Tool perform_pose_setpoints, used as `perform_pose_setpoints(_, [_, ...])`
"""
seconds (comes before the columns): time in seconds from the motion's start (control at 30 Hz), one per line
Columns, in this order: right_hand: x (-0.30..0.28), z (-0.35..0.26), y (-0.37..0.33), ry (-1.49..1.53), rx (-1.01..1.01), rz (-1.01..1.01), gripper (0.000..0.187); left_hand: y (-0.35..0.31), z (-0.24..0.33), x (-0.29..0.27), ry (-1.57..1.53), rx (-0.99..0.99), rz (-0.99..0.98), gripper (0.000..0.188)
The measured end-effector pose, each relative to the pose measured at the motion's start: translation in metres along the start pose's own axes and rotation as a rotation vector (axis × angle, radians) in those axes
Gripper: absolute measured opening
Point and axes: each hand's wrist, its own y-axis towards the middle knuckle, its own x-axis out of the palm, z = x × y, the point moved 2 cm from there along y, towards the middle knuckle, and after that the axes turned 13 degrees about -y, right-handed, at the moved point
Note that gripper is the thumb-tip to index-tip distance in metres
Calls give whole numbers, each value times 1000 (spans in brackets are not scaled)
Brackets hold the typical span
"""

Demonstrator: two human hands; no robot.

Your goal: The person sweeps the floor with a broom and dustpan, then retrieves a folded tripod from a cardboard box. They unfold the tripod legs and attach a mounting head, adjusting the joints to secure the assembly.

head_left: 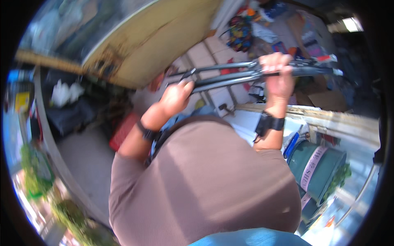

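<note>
A folded black stand of long metal tubes point(230, 81) stretches across in front of me, slanting slightly up to the right. My left hand point(177, 97) is closed round its left end. Farther right, my right hand point(278, 74) grips the tubes from above, its fingers wrapped over them. Beyond that hand, the stand ends in pale tips and a red part. Motion blur hides its finer joints. Each wrist carries a black band.
A stained beige panel point(164, 39) stands at the far left. Clutter, including a patterned bag point(240, 33), covers the tiled floor point(205, 51) ahead. Green buckets with pink ribbon point(330, 170) stand at right, beside a worn ledge point(344, 123). A red box point(125, 131) lies left.
</note>
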Motion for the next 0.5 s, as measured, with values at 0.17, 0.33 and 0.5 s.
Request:
perform_pose_setpoints(0.17, [10, 4, -8, -8, 4, 91, 29, -6, -6, -3, 3, -94, -173, 28])
perform_pose_setpoints(0.33, [25, 20, -17, 82, 38, 311, 25, -10, -28, 5, -51, -177, -77, 34])
perform_pose_setpoints(0.5, [-4, 19, -17, 214, 81, 550, 23, -20, -46, 1, 130, -166, 134, 36])
